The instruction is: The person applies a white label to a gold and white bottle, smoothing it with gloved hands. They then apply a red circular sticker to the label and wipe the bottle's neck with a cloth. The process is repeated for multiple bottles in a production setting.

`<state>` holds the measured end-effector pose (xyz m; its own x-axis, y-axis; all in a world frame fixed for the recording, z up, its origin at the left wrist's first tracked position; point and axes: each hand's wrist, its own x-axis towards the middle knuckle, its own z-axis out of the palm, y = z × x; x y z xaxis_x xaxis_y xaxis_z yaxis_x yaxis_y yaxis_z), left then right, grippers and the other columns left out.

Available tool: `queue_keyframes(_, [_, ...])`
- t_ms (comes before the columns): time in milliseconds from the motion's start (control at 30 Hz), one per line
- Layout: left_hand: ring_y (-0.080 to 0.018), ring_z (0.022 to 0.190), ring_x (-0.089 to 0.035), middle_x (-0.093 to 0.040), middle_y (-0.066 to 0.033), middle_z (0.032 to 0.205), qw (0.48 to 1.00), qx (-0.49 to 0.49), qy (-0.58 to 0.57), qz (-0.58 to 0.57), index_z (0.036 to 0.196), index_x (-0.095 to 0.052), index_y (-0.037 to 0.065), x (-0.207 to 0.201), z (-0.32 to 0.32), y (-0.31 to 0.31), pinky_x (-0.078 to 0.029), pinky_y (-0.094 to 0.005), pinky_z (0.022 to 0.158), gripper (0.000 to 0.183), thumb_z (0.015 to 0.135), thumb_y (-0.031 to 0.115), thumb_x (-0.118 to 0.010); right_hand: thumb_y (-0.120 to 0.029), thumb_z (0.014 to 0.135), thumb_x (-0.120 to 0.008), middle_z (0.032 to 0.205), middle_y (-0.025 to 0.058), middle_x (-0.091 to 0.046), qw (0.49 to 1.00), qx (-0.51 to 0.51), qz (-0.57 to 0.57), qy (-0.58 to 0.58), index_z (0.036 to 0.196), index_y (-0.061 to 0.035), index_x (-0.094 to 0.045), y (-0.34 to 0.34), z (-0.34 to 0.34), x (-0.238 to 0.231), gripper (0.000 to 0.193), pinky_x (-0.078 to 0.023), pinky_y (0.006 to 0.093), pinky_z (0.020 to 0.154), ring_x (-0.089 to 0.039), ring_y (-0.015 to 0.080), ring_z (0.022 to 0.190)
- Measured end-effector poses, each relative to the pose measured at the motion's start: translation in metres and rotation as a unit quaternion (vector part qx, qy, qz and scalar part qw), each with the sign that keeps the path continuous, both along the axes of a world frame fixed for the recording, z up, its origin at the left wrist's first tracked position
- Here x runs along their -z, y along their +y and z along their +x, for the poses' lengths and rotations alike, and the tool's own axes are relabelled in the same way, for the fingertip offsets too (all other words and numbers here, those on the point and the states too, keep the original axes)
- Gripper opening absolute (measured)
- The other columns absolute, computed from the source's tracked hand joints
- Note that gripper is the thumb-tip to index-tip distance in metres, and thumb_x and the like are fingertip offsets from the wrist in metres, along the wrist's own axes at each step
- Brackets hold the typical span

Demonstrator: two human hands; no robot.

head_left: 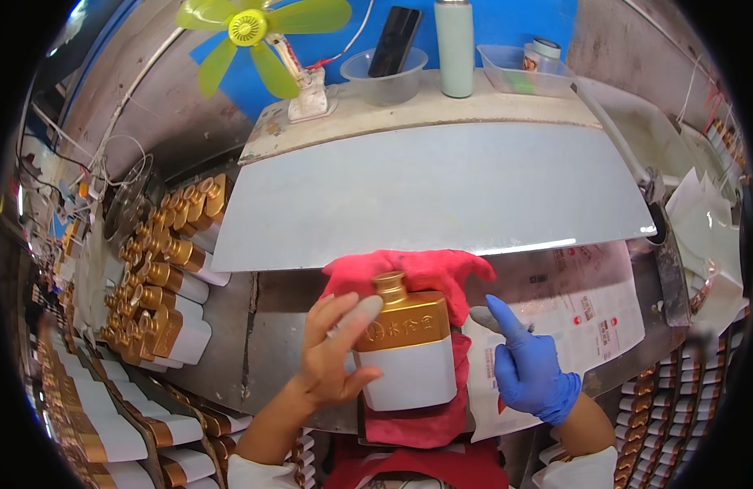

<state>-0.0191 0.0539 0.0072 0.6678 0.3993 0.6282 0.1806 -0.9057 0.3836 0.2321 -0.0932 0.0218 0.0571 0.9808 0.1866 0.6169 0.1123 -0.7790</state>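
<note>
A flask-shaped bottle (411, 371) with a white body and a gold shoulder and neck lies on a red cloth (446, 273), its neck pointing away from me. Raised characters mark the gold part. My left hand (332, 346), bare but for a greyish cover on one finger, is at the bottle's left side. Its fingers are spread, with the covered fingertip by the shoulder and the thumb by the white body. To the right of the bottle, apart from it, my right hand (531, 371) wears a blue glove. Two of its fingers are stretched out, one grey-tipped; the others curl.
Several gold-and-white bottles (169, 297) stand at the left, with more in racks (662, 407) low on both sides. A pale sloping panel (442, 191) spans the bench beyond the cloth. Printed paper (588, 306) lies right. Behind are a green fan (248, 28), plastic tubs and a flask (455, 49).
</note>
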Motion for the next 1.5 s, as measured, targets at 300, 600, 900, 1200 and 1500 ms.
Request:
queue_keyframes(300, [-0.0263,0.114,-0.046,-0.057,-0.0137,0.112,0.962,0.133,0.232,0.051,0.129,-0.053,0.004,-0.045,0.028,0.046,-0.022,-0.0474,0.109,0.083,0.086,0.072,-0.035,0.003,0.076,-0.049,0.127,0.0107,-0.061,0.999,0.013,0.04,-0.002,0.146,-0.0038,-0.031,-0.004,0.004,0.007,0.072,-0.053,0.0365,0.064,-0.066,0.0301,0.067])
queue_keyframes(600, [-0.0225,0.113,-0.046,-0.062,-0.008,0.09,0.904,0.179,0.362,0.138,0.132,-0.046,0.004,-0.062,0.081,0.045,-0.022,-0.0476,0.111,0.086,0.082,0.074,-0.038,-0.005,0.08,-0.057,0.068,0.0064,-0.056,0.995,0.072,0.021,-0.073,0.142,-0.0086,-0.043,-0.052,0.001,0.015,0.063,-0.046,0.0343,0.051,-0.054,0.0232,0.051])
queue_keyframes(900, [-0.0266,0.122,-0.042,-0.064,-0.012,0.103,0.932,0.097,0.302,0.178,0.134,-0.048,0.0,-0.054,0.056,0.027,-0.024,-0.0524,0.109,0.098,0.079,0.079,-0.031,-0.015,0.088,-0.064,0.089,0.0107,-0.07,0.858,0.507,-0.068,-0.039,0.119,-0.0092,-0.065,-0.165,0.081,0.06,0.031,-0.052,0.0291,0.07,-0.068,0.0165,0.081])
queue_keyframes(1200, [-0.0377,0.126,-0.041,-0.049,-0.0229,0.133,0.988,-0.032,0.088,0.121,0.135,-0.041,-0.007,-0.01,-0.026,0.004,-0.029,-0.0531,0.105,0.093,0.09,0.073,-0.026,-0.047,0.052,-0.089,0.122,0.0218,-0.059,0.821,0.484,-0.258,-0.157,0.129,0.0011,-0.05,-0.171,0.219,0.084,0.099,-0.046,0.0392,0.096,-0.057,0.034,0.114])
queue_keyframes(1500, [-0.0375,0.125,-0.044,-0.043,-0.0269,0.136,0.989,-0.118,-0.061,-0.068,0.137,-0.038,-0.009,0.032,-0.054,-0.03,-0.036,-0.0453,0.103,0.081,0.097,0.061,-0.025,-0.047,0.049,-0.091,0.124,0.0199,-0.058,0.856,0.428,-0.255,-0.139,0.13,-0.0003,-0.05,-0.155,0.222,0.085,0.102,-0.046,0.0394,0.097,-0.058,0.0329,0.113])
